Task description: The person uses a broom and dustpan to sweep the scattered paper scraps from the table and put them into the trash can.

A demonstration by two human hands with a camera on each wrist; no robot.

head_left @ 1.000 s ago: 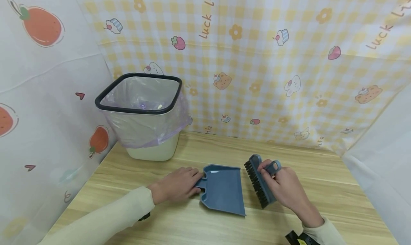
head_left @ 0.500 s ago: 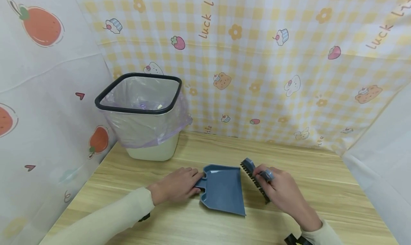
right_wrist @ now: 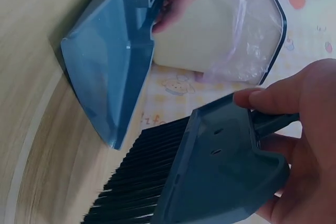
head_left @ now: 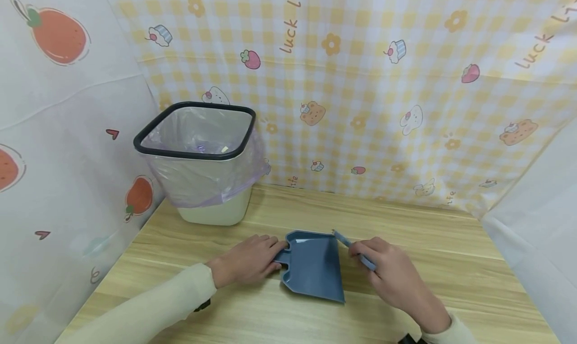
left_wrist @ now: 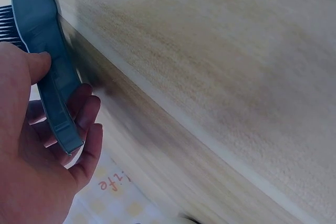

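My left hand grips the handle of a blue-grey dustpan, which lies on the table with its wide edge facing right. In the left wrist view, thumb and fingers are around the blue handle, and black bristles show at the left edge. My right hand holds a matching hand brush by its handle, just right of the dustpan's front edge. The brush is tilted, its black bristles toward the dustpan in the right wrist view. From the head view the bristles are mostly hidden.
A cream bin with a black rim and a translucent purple-edged bag stands at the back left. Small bits of rubbish lie inside it. Patterned cloth hangs behind the wooden table.
The right hand has moved the brush left toward the dustpan's front edge, and the brush has tilted so its bristles turned out of the head view. The left hand and dustpan have stayed put.
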